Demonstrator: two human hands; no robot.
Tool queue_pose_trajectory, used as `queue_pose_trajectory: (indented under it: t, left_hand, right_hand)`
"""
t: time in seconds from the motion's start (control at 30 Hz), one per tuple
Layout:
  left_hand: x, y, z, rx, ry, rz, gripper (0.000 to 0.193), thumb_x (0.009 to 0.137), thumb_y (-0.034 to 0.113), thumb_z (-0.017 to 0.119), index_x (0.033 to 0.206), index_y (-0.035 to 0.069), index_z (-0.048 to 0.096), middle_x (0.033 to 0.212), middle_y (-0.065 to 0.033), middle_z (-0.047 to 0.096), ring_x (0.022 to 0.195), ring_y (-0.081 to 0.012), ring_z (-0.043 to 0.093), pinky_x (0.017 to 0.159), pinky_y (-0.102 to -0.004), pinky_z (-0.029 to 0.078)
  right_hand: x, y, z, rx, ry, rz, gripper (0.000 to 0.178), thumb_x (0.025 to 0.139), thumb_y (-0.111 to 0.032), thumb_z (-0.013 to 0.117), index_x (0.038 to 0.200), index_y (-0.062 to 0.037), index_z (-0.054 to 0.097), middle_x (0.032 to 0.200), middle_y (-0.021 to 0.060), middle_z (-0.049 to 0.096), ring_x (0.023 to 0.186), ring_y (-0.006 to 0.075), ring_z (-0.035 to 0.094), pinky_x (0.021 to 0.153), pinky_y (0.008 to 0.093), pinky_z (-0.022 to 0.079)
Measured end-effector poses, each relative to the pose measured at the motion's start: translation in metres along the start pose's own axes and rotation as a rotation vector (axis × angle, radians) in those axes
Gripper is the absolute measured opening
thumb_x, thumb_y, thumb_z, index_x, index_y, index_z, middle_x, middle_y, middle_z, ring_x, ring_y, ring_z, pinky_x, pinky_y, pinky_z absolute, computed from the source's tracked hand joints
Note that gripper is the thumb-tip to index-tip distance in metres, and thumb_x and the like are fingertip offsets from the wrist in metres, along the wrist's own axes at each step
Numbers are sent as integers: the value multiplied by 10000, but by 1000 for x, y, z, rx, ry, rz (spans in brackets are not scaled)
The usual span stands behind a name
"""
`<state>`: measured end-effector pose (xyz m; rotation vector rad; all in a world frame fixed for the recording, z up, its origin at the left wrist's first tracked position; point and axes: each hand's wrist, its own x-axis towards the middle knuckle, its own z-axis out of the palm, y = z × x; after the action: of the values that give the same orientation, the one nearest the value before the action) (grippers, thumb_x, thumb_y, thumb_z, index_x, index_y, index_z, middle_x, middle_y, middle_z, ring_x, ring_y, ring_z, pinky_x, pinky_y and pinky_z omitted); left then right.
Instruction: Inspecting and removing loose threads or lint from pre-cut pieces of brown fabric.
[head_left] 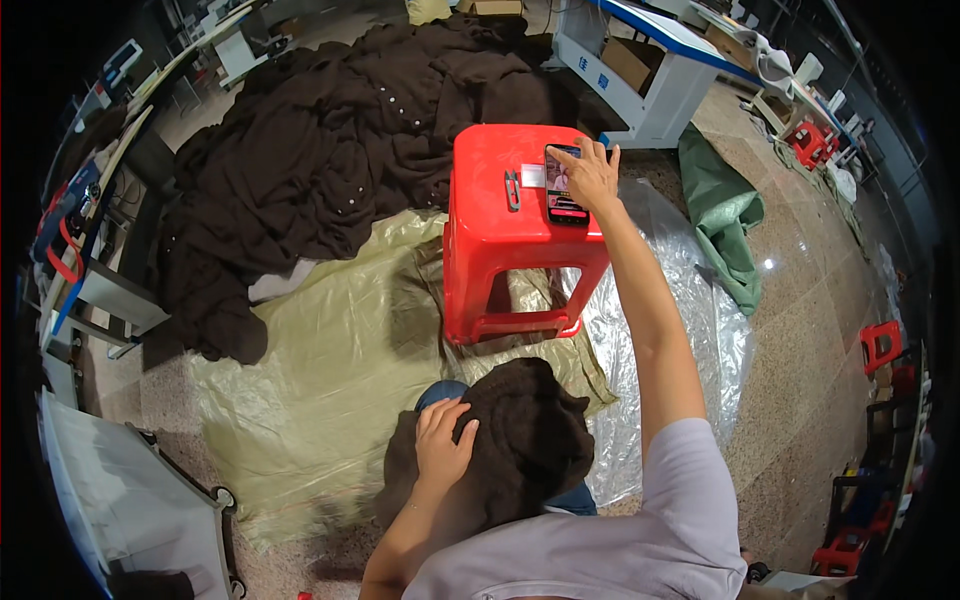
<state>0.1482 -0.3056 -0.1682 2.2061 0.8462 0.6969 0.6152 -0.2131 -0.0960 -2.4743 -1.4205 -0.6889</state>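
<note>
My right hand (595,178) reaches out over a red plastic stool (480,220). One finger touches the lit screen of a smartphone (567,205) lying on the seat, and the other fingers are spread, gripping nothing. Left of the phone lie a small white paper (533,176) and a pair of thread snips (513,190). Across my lap is a dark brown garment (530,440). My left hand (443,440) rests on its left side with the fingers laid out and apart.
Behind the stool spreads a large heap of dark brown garments (300,150) on yellowish plastic sheeting (330,390). Clear plastic (690,330) and a green sheet (720,220) cover floor to the right. A white-and-blue worktable (640,80) stands beyond; a wheeled white cart (150,500) stands near left.
</note>
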Motion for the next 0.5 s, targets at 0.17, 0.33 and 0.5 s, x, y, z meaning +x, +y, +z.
queue_pose_trajectory:
  t: [0.17,0.33,0.5]
  left_hand:
    - [0,0,1,0,1,2,263,836,162,724,1060,32,677,1152,-133,665,1143,-332,567,982,-418,443]
    - [0,-1,2,-16,1,8,267,833,154,723,1065,31,675,1149,-132,663,1144,-335,564,988,-417,438]
    - [-1,-2,3,-18,-10,-7,265,835,157,721,1066,33,675,1151,-133,662,1147,-333,561,989,-417,436]
  right_hand:
    - [-8,10,-8,30,150,102,516,827,-148,613,1305,-343,600,1322,61,503,1260,275,433,1132,623,182]
    - [-35,22,-12,79,215,78,404,734,-114,686,1117,-242,711,1243,71,548,1199,285,486,1124,613,207]
    - [-56,15,-21,65,225,-3,377,804,-57,582,1096,-247,724,1218,57,567,1177,279,503,1119,592,240]
